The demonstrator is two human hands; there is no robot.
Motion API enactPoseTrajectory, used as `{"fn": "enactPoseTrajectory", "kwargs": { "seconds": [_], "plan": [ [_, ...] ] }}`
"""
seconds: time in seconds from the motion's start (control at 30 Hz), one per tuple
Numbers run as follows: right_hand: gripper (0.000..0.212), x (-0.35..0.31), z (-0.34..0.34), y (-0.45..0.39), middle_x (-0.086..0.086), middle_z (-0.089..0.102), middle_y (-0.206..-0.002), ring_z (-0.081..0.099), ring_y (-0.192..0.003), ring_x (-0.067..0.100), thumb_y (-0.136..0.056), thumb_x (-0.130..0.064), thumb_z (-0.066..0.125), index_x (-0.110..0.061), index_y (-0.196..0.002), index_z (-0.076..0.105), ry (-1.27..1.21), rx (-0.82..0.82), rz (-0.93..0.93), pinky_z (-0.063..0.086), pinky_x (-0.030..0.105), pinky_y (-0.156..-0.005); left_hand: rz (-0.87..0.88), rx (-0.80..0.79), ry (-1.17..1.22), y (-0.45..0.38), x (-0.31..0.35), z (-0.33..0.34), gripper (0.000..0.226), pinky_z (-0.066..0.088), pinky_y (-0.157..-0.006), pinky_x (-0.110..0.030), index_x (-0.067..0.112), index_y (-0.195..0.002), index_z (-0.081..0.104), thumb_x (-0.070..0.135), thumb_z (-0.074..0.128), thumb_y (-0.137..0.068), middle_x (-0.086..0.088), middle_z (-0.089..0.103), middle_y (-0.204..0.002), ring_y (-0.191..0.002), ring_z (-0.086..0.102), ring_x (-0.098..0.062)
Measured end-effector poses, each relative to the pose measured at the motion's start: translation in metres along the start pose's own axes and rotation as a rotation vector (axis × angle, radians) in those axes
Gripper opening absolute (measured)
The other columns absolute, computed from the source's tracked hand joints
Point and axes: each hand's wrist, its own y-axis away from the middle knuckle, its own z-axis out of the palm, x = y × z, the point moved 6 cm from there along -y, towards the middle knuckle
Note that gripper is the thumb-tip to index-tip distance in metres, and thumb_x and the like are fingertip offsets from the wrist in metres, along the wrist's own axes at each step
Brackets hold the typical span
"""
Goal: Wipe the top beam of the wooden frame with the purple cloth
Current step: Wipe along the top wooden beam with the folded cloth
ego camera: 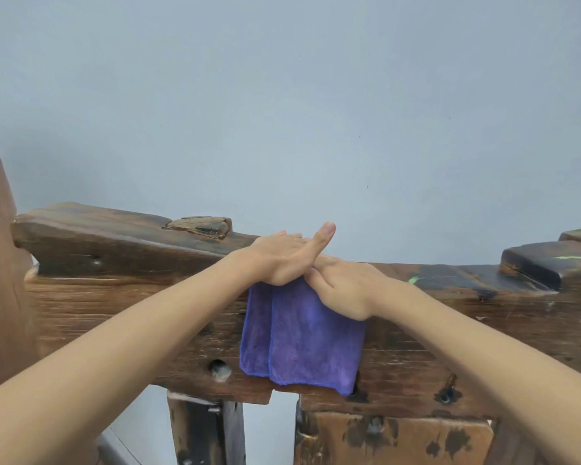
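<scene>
I had both hands on the one top beam (131, 297) at the centre of the frame. My left hand (282, 256) lay flat, fingers together and thumb raised, over my right hand (346, 290), whose fingers pressed down on the single purple cloth (302, 340). The cloth hung folded over the beam's front face, showing two layers. Two wooden posts (205, 434) stood below, a grey wall (282, 95) behind.

Purple cloth (302, 333): violet-blue, mottled lighter patches. Top beam (450, 325): brown grain, black stains, green paint streaks (414, 280). Wall (282, 112): plain pale blue-grey. Post (393, 437): tan, dark blotches.
</scene>
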Motion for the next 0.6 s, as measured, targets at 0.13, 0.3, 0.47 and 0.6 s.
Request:
{"fn": "enactPoseTrajectory", "kwargs": {
  "seconds": [0.13, 0.3, 0.47, 0.6],
  "plan": [
    [0.058, 0.018, 0.001, -0.029, 0.006, 0.031, -0.168, 0.032, -0.153, 0.026, -0.108, -0.036, 0.013, -0.024, -0.165, 0.018, -0.032, -0.111, 0.061, 0.029, 0.044, -0.123, -0.073, -0.027, -0.071, -0.017, 0.0, 0.001, 0.109, 0.015, -0.122, -0.039, 0.016, -0.133, 0.062, 0.076, -0.017, -0.085, -0.005, 0.06, -0.144, -0.145, 0.04, -0.024],
    [0.057, 0.034, 0.001, -0.043, 0.007, 0.028, -0.169, 0.026, -0.155, 0.029, -0.109, -0.038, 0.018, -0.028, -0.165, 0.016, -0.044, -0.212, 0.116, 0.022, 0.049, -0.125, -0.21, -0.055, -0.107, -0.031, 0.006, 0.001, 0.11, 0.024, -0.114, -0.043, 0.02, -0.14, 0.06, 0.082, -0.012, -0.084, -0.012, 0.05, -0.153, -0.144, 0.04, -0.032],
    [0.056, 0.053, -0.006, -0.023, 0.001, 0.018, -0.172, 0.015, -0.158, 0.029, -0.11, -0.04, 0.008, -0.033, -0.165, 0.013, 0.047, -0.225, 0.218, 0.009, 0.05, -0.127, -0.113, -0.055, -0.166, -0.027, 0.012, 0.009, 0.11, 0.013, -0.125, -0.04, 0.017, -0.149, 0.051, 0.078, -0.015, -0.085, -0.014, 0.049, -0.154, -0.149, 0.034, -0.026],
    [0.057, 0.06, -0.01, 0.006, -0.004, 0.025, -0.17, 0.018, -0.158, 0.02, -0.109, -0.043, 0.005, -0.036, -0.163, 0.022, 0.023, -0.124, 0.216, 0.005, 0.053, -0.127, -0.027, -0.038, -0.341, -0.016, 0.025, 0.022, 0.111, 0.01, -0.125, -0.041, 0.011, -0.152, 0.044, 0.074, -0.019, -0.084, -0.01, 0.058, -0.146, -0.148, 0.037, -0.021]
  ]
}}
